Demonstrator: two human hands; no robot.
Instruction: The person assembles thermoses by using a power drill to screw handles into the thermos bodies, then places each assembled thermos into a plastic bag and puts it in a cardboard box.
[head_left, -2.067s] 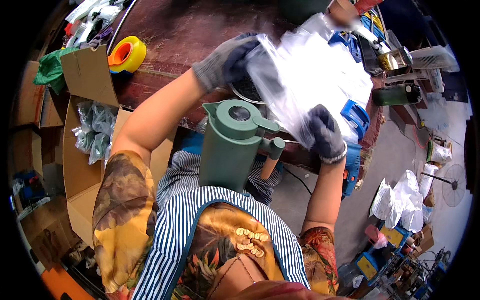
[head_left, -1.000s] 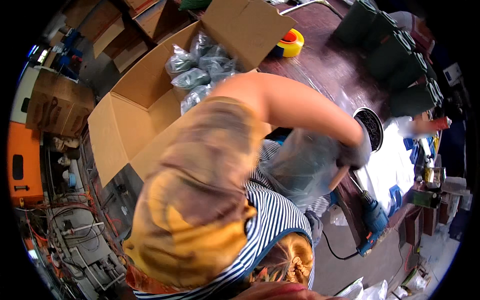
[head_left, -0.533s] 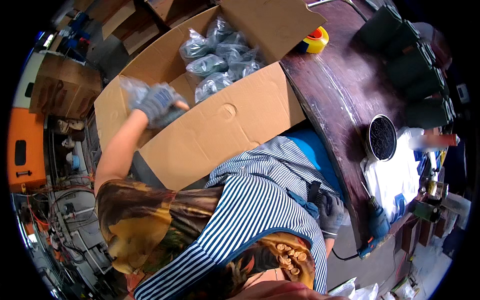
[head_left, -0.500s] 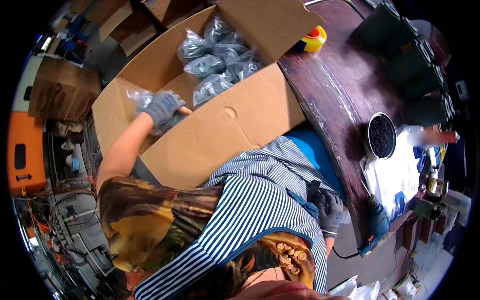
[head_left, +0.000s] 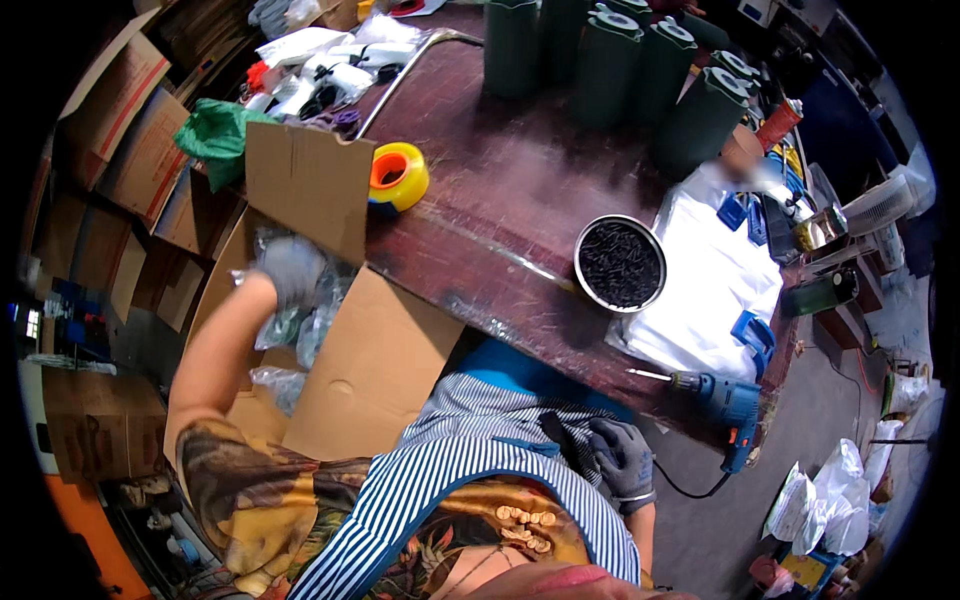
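Left hand (head_left: 290,270), grey glove, is down inside the open cardboard box (head_left: 375,375), fingers curled among the clear plastic bags (head_left: 310,320) packed there. Motion blur on the glove; cannot tell whether it is clenched on a bag or only pressing on the pile. Bags look like they hold dark green parts, lying loose against each other and against the box wall.

Right hand (head_left: 622,460), also grey-gloved, rests low at the lap against the striped apron (head_left: 450,470), fingers loosely bent, nothing in it that shows.

Outward: box sits just beside the dark wooden table (head_left: 500,200), one flap standing up against the table edge. Yellow and orange tape roll (head_left: 397,176) touches the table edge near that flap. Round metal bowl (head_left: 620,264) of small dark bits sits mid-table, beside white plastic sheets (head_left: 715,290). Blue drill (head_left: 725,400) lies at the near table edge, bit pointing left, cord hanging down. Row of dark green jugs (head_left: 640,70) stands at the far side.

Risks, as a judgement: slick bags could slide out of a gloved grip or snag on the upright flap. The arm brushing the flap could knock the tape roll off. The drill near the edge could be dragged down by a knee catching the cord.
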